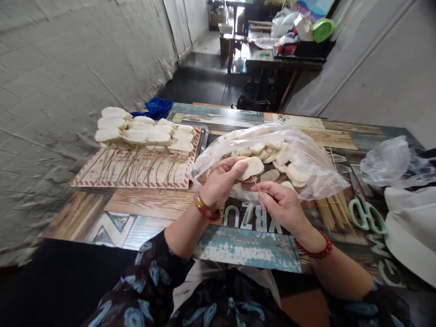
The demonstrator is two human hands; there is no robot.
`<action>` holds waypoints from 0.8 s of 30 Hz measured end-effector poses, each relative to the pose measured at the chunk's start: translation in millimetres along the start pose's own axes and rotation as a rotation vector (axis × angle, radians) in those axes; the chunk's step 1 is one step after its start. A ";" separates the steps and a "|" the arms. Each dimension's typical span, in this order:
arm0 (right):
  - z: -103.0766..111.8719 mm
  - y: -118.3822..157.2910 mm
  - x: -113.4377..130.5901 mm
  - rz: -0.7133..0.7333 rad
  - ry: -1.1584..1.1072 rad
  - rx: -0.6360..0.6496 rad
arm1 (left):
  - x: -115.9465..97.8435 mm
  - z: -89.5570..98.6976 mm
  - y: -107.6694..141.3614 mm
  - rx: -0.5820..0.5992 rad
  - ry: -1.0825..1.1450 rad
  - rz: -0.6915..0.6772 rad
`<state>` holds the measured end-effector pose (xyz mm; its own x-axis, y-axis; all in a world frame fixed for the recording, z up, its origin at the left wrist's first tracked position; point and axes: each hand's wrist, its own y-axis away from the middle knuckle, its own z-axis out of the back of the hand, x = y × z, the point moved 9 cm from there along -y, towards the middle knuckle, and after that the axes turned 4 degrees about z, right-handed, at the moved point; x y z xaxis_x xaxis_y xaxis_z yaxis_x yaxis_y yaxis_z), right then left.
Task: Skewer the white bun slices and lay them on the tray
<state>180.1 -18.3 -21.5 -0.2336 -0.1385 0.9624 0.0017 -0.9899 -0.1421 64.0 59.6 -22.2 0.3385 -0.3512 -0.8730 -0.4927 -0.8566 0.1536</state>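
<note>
Between the thumb and fingers of my left hand [221, 179] is a pale oval bread slice [252, 168]. My right hand [281, 204] pinches a thin wooden skewer [272, 218], whose tip meets the slice's lower edge; I cannot tell how deep it goes. Just behind both hands lies an open clear plastic bag [221, 147] with many more slices [296, 173] in it. To the left, skewered slices [146, 136] are piled on a paper-lined tray [203, 141], their sticks pointing toward me across the red-edged paper [136, 170].
Right of the bag lie a bundle of bare skewers [335, 211], green-handled scissors [368, 217], a crumpled plastic bag [395, 161] and a white cap [413, 227]. A blue cloth [158, 108] sits behind the tray. Another cluttered table [286, 63] stands farther back.
</note>
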 end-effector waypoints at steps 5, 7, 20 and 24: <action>2.4 0.8 2.0 0.066 0.038 -0.004 | -7.3 -7.6 5.9 0.064 0.020 -0.032; 5.3 1.3 5.7 0.109 0.066 -0.028 | -12.6 -9.2 9.8 0.079 0.076 -0.030; 19.5 7.4 37.0 0.389 0.160 -0.043 | -22.3 -29.8 28.4 0.318 -0.017 -0.087; 19.1 10.1 40.4 0.386 0.158 -0.005 | -31.2 -34.5 34.8 0.339 -0.059 -0.149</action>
<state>189.2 -34.5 20.4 -0.3635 -0.4920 0.7910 0.1135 -0.8662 -0.4866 64.0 27.6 26.4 0.3846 -0.2017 -0.9008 -0.6823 -0.7194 -0.1302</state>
